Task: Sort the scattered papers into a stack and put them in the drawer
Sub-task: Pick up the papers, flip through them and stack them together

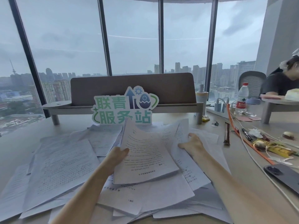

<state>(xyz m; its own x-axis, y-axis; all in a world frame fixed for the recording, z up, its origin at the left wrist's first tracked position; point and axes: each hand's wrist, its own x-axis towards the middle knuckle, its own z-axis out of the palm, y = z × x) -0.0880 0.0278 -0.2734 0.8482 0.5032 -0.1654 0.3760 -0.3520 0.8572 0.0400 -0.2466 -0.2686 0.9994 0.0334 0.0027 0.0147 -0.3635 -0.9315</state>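
Printed text on the papers (61, 167) is too blurred to read.

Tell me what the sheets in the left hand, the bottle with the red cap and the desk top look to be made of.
Sheets gripped by the left hand: thin white printed paper, matte; they bend and curl upward.
Bottle: likely clear plastic, glossy, with a see-through body, red label and red cap.
Desk top: pale, smooth, matte; probably laminate or painted board, no grain visible.
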